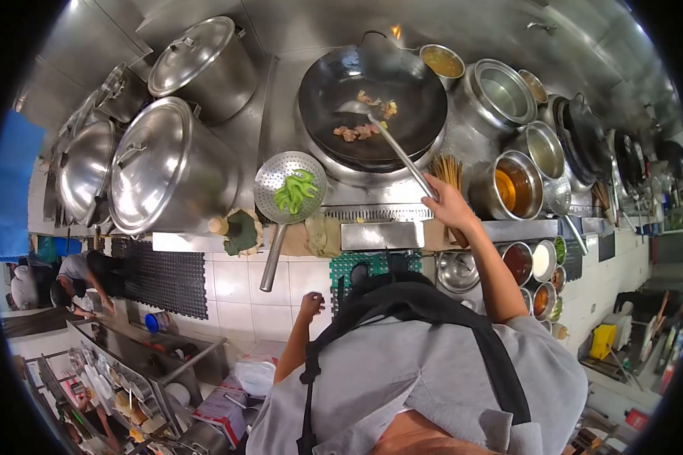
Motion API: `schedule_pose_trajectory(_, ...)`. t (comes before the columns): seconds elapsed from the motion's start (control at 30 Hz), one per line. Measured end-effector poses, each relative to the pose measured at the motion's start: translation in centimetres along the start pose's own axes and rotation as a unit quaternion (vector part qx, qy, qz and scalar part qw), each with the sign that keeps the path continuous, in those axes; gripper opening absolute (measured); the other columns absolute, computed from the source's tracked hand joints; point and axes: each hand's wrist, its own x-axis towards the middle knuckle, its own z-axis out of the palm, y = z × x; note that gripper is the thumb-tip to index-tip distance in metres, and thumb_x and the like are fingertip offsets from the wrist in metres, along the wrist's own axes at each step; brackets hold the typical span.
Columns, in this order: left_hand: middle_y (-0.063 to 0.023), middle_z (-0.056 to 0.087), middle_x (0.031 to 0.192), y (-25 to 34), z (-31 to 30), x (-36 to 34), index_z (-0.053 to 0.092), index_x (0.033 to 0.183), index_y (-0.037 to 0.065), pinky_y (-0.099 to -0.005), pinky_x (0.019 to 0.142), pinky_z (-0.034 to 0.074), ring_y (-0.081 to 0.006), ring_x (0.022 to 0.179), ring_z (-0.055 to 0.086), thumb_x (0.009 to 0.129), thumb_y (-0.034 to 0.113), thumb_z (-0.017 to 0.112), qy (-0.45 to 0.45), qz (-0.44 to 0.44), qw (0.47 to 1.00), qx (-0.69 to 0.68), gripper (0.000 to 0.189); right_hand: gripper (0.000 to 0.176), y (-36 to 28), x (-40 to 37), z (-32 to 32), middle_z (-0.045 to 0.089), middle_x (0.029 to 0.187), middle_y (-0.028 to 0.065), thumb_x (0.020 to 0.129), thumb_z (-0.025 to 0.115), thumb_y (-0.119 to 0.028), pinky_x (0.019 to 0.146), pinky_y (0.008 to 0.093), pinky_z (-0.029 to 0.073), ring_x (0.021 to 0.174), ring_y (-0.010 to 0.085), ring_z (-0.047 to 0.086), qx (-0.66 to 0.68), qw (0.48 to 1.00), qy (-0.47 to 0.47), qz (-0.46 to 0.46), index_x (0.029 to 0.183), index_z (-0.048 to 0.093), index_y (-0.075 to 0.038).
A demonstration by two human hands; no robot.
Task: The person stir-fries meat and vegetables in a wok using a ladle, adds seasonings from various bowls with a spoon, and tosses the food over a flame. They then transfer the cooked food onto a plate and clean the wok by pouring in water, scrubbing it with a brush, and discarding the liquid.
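My right hand [449,205] is closed around the handle of a long metal ladle [402,152]. The ladle's head rests inside a large dark wok [417,91], next to pieces of meat [354,133] and some yellowish bits [388,109]. Down by my side, away from the stove, hangs my left hand [311,305], its fingers loosely curled with nothing visible in them. Between the wok and my left hand, a perforated strainer [269,182] holds cut green peppers [296,191], its handle jutting over the counter's edge.
Large lidded pots [159,167] stand left of the wok. On the right are a pot of amber liquid [517,186], a bamboo brush [448,171] and stacked metal bowls [505,91]. Sauce containers [517,262] sit beside my right arm. Another person [91,273] bends at far left.
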Motion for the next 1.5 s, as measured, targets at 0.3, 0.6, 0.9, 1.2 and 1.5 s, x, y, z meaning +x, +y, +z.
schedule_pose_trajectory(0.3,-0.0217,0.07,0.125,10.2,19.7,5.3,0.063,0.132,-0.002,-0.0406,0.106,0.051,-0.0384,0.123,0.063,0.092,0.026,0.062,-0.232,0.331,0.842,0.358,0.049,0.058,0.4,2.9,-1.5,0.063,0.112,0.0177,0.096,0.06,-0.009,0.087,0.0329,0.046,0.098,0.0228,0.06,0.218,0.961,0.043,0.164,0.15,0.044,0.005)
schedule_pose_trajectory(0.6,-0.0147,0.022,0.17,14.1,34.4,3.9,0.022,0.163,0.007,-0.0642,0.121,0.027,-0.0354,0.156,0.022,0.093,0.018,0.051,-0.214,0.31,0.702,0.605,0.076,0.062,3.1,8.8,-2.2,0.069,0.12,0.0249,0.093,0.066,-0.012,0.091,0.0345,0.052,0.102,0.0261,0.068,0.066,0.997,0.012,0.04,0.148,0.045,0.008)
schedule_pose_trajectory(0.9,-0.0114,0.029,0.167,9.5,37.7,7.5,0.031,0.161,0.008,-0.0652,0.116,0.031,-0.0297,0.154,0.028,0.096,0.022,0.051,-0.129,0.324,0.675,0.65,0.069,0.061,2.5,3.6,-4.4,0.064,0.133,0.0298,0.092,0.066,-0.009,0.103,0.0348,0.048,0.125,0.0296,0.065,-0.016,0.999,0.034,0.006,0.148,0.046,0.008)
schedule_pose_trajectory(1.2,-0.0239,0.064,0.133,14.4,24.6,1.2,0.055,0.141,0.004,-0.0502,0.105,0.048,-0.0431,0.122,0.06,0.09,0.021,0.059,-0.143,0.333,0.821,0.441,0.054,0.06,4.3,6.2,-4.7,0.069,0.118,0.0205,0.094,0.064,-0.008,0.096,0.0339,0.051,0.106,0.0247,0.067,0.163,0.981,-0.013,0.109,0.149,0.045,0.007)
schedule_pose_trajectory(1.5,-0.021,0.075,0.103,-3.9,2.4,-2.4,0.071,0.116,-0.002,-0.0411,0.088,0.059,-0.034,0.097,0.073,0.079,0.018,0.071,0.225,-0.036,0.927,0.298,0.042,0.058,4.0,4.2,-2.9,0.069,0.104,0.0182,0.093,0.062,-0.008,0.085,0.0344,0.052,0.09,0.0231,0.065,0.109,0.985,0.132,0.013,0.147,0.047,0.006)
